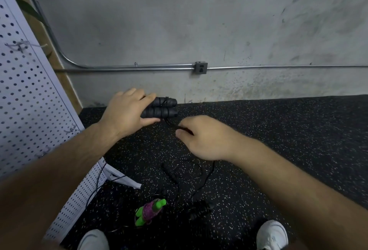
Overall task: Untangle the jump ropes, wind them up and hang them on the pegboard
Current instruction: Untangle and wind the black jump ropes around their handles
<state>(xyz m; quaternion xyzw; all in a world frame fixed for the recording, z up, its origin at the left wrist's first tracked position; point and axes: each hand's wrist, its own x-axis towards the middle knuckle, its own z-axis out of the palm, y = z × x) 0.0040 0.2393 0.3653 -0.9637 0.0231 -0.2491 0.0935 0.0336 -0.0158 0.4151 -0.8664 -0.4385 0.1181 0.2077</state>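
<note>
**A:** How far along is the person?

**B:** Partway, by the look of it. The left hand (127, 112) is curled round a pair of black handles (161, 107), held side by side above the floor near the foot of the wall (179, 30). A few turns of thin black cord (169, 123) cross them. The right hand (203, 138) pinches that cord just beside the handles, so winding seems to be the step in hand.

**A:** And the other ropes?

**B:** Down by the shoes, a green-handled rope (149, 211) lies wrapped in purple cord and looks finished. The dark bundle (200, 209) beside it may be wound too, but it is too dim to say. A loose black rope (171, 174) sprawls in open loops just above them in the frame.

**A:** Anything hung?

**B:** Nothing. The hooks (20, 46) on the pegboard (29, 90) look bare, so all the hanging remains.

**A:** Room to move?

**B:** The rubber floor (278, 140) is open to the right. On the left the pegboard leans close beside the left forearm. Its lower edge and white foot (123, 180) sit near the loose cords, and a thin cord runs across it. The loops near the shoes could snag a foot.
</note>
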